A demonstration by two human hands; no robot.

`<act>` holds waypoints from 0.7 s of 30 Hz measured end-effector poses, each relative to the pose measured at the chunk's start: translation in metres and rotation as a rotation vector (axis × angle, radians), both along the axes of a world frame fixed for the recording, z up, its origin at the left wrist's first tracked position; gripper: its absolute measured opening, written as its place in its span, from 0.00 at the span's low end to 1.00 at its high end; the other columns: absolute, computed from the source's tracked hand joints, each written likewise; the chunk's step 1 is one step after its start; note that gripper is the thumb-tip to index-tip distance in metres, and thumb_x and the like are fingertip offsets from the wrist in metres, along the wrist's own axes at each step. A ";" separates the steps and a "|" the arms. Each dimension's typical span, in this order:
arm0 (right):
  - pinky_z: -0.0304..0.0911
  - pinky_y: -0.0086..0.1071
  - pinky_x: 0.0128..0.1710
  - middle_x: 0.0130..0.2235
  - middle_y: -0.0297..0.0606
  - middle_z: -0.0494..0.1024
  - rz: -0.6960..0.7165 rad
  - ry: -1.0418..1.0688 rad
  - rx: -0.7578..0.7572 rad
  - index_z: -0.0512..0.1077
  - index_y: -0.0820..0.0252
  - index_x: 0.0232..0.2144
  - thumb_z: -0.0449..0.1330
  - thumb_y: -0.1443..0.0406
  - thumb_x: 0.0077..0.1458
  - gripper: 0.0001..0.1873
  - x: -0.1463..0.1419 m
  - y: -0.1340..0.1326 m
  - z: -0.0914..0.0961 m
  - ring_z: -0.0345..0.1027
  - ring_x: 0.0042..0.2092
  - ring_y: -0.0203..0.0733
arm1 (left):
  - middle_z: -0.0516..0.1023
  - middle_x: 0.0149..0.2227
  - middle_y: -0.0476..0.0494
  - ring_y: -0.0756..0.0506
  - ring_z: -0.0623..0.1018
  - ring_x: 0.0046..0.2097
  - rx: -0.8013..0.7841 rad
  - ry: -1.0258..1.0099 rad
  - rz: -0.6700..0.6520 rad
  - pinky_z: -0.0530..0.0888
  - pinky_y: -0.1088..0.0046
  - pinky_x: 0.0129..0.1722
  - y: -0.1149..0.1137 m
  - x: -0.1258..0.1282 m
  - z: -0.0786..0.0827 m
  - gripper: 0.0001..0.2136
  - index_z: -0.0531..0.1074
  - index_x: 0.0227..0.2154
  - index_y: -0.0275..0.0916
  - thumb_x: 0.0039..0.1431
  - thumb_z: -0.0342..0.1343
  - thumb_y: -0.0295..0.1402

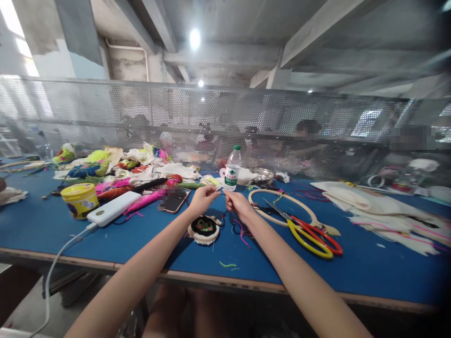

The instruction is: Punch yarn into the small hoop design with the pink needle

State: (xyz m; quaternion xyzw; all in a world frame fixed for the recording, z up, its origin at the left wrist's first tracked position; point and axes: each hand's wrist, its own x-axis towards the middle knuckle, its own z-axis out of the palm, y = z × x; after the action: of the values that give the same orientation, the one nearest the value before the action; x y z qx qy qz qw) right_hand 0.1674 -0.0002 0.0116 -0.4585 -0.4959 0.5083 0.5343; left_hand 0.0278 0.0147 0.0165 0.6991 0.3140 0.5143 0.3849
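Note:
My left hand (203,199) and my right hand (237,203) are raised above the blue table (148,239), fingertips almost touching. Both are pinched on something thin, perhaps a thread or needle, too small to make out. Dark and pink threads hang from my right hand toward the table. Below my hands lies a small round embroidered patch (204,229) with a black centre and a white edge.
Two pairs of scissors, yellow (310,239) and red (322,234), lie on a wooden embroidery hoop (282,206) to the right. A water bottle (232,170), phone (174,199), white power bank (113,208), yellow tub (80,200), yarn heap (123,169) and white cloths (380,211) surround them.

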 end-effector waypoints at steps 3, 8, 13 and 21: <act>0.44 0.24 0.13 0.08 0.25 0.54 0.029 -0.009 -0.007 0.55 0.60 0.10 0.59 0.51 0.44 0.26 0.000 -0.003 0.001 0.49 0.11 0.27 | 0.62 0.16 0.55 0.55 0.60 0.21 -0.052 -0.075 -0.014 0.56 0.78 0.21 -0.001 0.002 0.000 0.09 0.67 0.17 0.34 0.42 0.59 0.33; 0.43 0.23 0.12 0.07 0.27 0.52 0.117 0.013 -0.081 0.52 0.59 0.09 0.46 0.45 0.51 0.31 0.001 -0.004 0.005 0.46 0.11 0.27 | 0.64 0.17 0.53 0.55 0.61 0.20 -0.222 -0.279 -0.058 0.57 0.79 0.19 0.011 -0.011 0.007 0.07 0.69 0.19 0.33 0.44 0.59 0.32; 0.49 0.21 0.16 0.15 0.28 0.64 0.245 0.038 -0.128 0.69 0.60 0.28 0.47 0.50 0.54 0.22 0.002 -0.009 0.011 0.53 0.15 0.27 | 0.67 0.22 0.48 0.55 0.66 0.22 -0.419 -0.502 -0.200 0.64 0.80 0.21 0.024 -0.037 0.022 0.06 0.71 0.29 0.32 0.53 0.50 0.29; 0.45 0.21 0.16 0.20 0.29 0.69 0.735 -0.076 -0.112 0.67 0.61 0.42 0.61 0.61 0.46 0.20 -0.015 -0.023 0.000 0.52 0.16 0.25 | 0.70 0.27 0.46 0.54 0.70 0.26 -0.487 -0.641 -0.465 0.69 0.79 0.28 0.006 -0.027 0.024 0.09 0.68 0.38 0.31 0.54 0.49 0.23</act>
State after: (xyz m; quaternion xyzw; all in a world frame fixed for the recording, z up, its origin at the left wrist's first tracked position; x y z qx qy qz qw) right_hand 0.1528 -0.0236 0.0116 -0.2969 -0.6185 0.6750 0.2715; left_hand 0.0007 0.0202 0.0408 0.4458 0.1259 0.5158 0.7207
